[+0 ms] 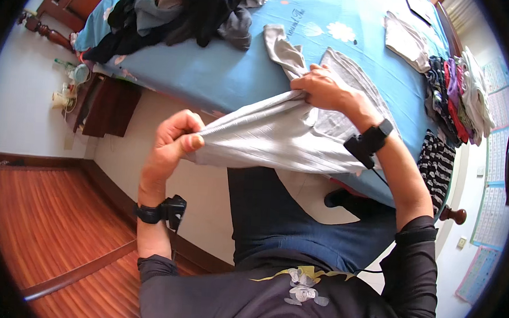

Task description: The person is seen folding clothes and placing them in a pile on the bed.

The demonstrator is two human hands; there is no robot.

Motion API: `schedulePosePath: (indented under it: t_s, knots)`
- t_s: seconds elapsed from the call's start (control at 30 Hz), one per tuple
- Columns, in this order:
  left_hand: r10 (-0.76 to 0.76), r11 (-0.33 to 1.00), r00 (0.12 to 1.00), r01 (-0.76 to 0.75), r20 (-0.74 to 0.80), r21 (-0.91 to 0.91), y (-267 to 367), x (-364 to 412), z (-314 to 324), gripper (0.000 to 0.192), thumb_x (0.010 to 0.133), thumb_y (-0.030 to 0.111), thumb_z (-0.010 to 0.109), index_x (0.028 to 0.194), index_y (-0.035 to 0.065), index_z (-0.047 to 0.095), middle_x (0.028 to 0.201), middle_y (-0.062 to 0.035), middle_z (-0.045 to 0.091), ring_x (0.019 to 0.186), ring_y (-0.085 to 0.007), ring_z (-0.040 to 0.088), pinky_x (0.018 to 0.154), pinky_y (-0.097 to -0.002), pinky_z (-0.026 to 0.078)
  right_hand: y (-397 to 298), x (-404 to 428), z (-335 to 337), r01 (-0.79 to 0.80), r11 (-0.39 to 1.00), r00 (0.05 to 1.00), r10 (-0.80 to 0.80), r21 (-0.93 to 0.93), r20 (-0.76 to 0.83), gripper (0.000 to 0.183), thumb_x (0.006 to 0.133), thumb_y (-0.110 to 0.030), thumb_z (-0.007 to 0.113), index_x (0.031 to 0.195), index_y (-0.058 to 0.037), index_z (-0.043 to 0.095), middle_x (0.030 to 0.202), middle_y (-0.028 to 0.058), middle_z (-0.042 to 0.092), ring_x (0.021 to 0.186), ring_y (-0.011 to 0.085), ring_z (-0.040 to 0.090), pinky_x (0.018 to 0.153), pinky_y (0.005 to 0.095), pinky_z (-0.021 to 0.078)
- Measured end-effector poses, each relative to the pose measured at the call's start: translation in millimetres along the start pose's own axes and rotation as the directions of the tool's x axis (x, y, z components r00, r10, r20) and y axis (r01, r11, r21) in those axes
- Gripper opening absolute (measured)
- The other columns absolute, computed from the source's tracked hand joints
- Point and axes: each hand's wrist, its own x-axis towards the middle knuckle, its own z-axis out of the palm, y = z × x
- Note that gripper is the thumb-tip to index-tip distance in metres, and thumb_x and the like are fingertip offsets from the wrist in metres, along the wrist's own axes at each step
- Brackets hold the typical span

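Observation:
A light grey knit garment point(277, 134) is stretched between my two hands, over the near edge of the bed and above my legs. At its left end, my left hand point(179, 133) pinches the fabric between thumb and curled fingers. My right hand point(323, 87) grips a bunched fold higher up, above the blue bed sheet point(224, 77). Beyond the right hand, a sleeve point(282, 48) and another part of the grey fabric point(353, 78) lie on the sheet. Each wrist wears a black strapped device.
Dark and grey clothes lie heaped at the bed's far left. A folded pale garment point(405, 41), a row of folded clothes point(452, 96) and a black-and-white patterned garment point(436, 168) lie at the right. A dark wooden bedside cabinet point(110, 106) stands left, a turned bedpost point(453, 215) right.

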Motion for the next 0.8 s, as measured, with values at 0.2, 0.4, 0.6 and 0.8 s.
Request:
schedulePosePath:
  t_s: [0.2,0.4,0.6,0.8]
  knots:
    - [0.138,0.968,0.989,-0.146,0.054,0.204,57.8,38.9,7.4,0.019,0.088,0.020,0.066,0.084,0.0076,0.052,0.077,0.0071,0.045,0.072,-0.0025,0.038,0.064,-0.0182,0.030,23.1,-91.7,-54.4,-0.256,0.953,0.967,0.251,0.160,0.055,0.033,0.076,-0.008,0.065,0.109,-0.0083,0.065,0.100,0.0185,0.066,0.095,0.0340,0.062,0.083,0.0415,0.0483]
    - [0.229,0.933,0.970,-0.242,0.081,0.266,106.9,66.0,42.9,0.017,0.087,0.019,0.065,0.085,0.0076,0.053,0.078,0.0071,0.046,0.072,-0.0027,0.038,0.066,-0.0181,0.029,36.9,-196.5,-74.9,-0.341,0.908,0.927,0.368,0.242,-0.076,0.046,0.077,-0.015,0.069,0.121,-0.0042,0.059,0.100,0.0205,0.064,0.095,0.0354,0.061,0.085,0.0389,0.0480]
    - [0.343,0.864,0.927,-0.374,0.148,0.338,147.5,83.2,67.2,0.019,0.089,0.022,0.066,0.086,0.0069,0.054,0.080,0.0057,0.048,0.076,-0.0037,0.041,0.071,-0.0183,0.031,23.6,-268.2,-95.9,-0.393,0.877,0.902,0.427,0.278,-0.070,0.037,0.074,-0.015,0.071,0.106,0.0010,0.062,0.091,0.0212,0.063,0.087,0.0340,0.060,0.079,0.0390,0.0474]
    - [0.449,0.815,0.883,-0.468,0.138,0.342,177.0,78.8,77.7,0.023,0.091,0.028,0.068,0.091,0.0083,0.056,0.083,0.0055,0.050,0.079,-0.0036,0.045,0.073,-0.0185,0.034,25.6,-297.6,-79.5,-0.344,0.881,0.914,0.394,0.326,-0.098,0.034,0.071,-0.010,0.074,0.100,0.0011,0.062,0.078,0.0213,0.063,0.073,0.0343,0.062,0.070,0.0397,0.0490]
